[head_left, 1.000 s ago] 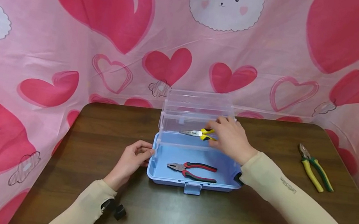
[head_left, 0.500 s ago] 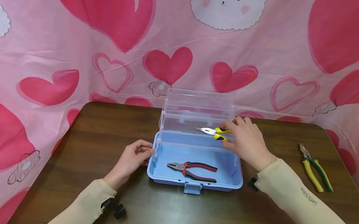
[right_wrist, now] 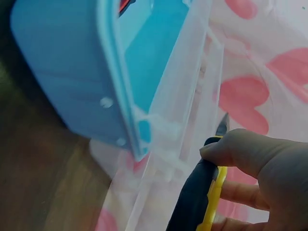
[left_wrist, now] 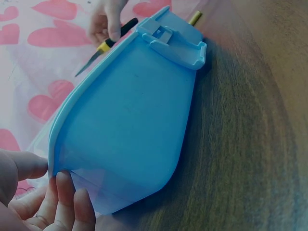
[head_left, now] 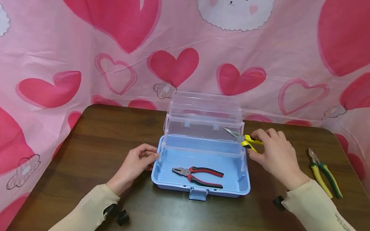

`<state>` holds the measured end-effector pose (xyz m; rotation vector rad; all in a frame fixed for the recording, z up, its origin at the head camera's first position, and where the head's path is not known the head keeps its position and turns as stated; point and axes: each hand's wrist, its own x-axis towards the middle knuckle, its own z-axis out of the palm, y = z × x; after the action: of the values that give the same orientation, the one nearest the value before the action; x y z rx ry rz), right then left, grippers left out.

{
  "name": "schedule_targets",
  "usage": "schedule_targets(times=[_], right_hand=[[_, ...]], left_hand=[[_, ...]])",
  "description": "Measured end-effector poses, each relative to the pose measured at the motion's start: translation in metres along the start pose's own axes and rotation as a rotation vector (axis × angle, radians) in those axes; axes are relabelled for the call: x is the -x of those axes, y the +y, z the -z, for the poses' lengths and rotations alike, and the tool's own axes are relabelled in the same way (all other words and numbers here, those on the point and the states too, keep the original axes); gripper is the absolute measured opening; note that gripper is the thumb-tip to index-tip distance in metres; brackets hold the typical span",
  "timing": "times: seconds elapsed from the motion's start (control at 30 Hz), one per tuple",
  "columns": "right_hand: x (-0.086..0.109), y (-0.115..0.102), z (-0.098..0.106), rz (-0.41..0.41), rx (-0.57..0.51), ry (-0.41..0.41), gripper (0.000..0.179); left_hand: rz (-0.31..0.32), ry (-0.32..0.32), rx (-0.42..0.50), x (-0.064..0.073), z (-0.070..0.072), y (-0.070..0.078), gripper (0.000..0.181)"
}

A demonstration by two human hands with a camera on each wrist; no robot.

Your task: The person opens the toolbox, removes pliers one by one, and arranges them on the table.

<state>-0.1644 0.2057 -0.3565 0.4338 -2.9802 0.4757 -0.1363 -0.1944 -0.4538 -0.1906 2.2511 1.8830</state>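
The work is with pliers, around the open box (head_left: 173,186). The right hand (head_left: 277,155) pinches the yellow pliers (head_left: 241,138) by their handles, with the thumb on one side and fingers on the other. These pliers are in the air at the right back side of the box: the tip is, in the head view, in front of the clear lid part (head_left: 202,124), and the handles lie out beyond the right rim. If the tip touches the clear plastic, I cannot tell. The left hand (head_left: 136,164) pinches the rim at the left end of the box, which probably serves to hold it steady.

The red pliers (head_left: 187,172) lie flat inside the box, on its floor, with their handles toward its right end. The green pliers (head_left: 317,165) lie on the table (head_left: 124,126), well apart from the box on its right. The latch (head_left: 198,194) hangs at the front of the box, not fastened.

I judge that the step in hand is the carrying of the yellow pliers over the right rim; in which direction, this moment alone does not tell me. The next move, in my opinion, calls for a firm pinch, enough height so that the tip does not catch the clear plastic, and then a gentle, flat lowering.
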Motion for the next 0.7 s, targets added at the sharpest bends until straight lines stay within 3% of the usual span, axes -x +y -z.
schedule_targets(times=[0.43, 0.7], right_hand=[[0.024, 0.043, -0.009, -0.156, -0.022, -0.021, 0.05], [0.035, 0.083, -0.022, -0.282, -0.015, -0.115, 0.054]], left_hand=[[0.002, -0.014, 0.006, -0.001, 0.002, 0.002, 0.028], [0.014, -0.025, 0.014, -0.001, 0.001, 0.002, 0.028]])
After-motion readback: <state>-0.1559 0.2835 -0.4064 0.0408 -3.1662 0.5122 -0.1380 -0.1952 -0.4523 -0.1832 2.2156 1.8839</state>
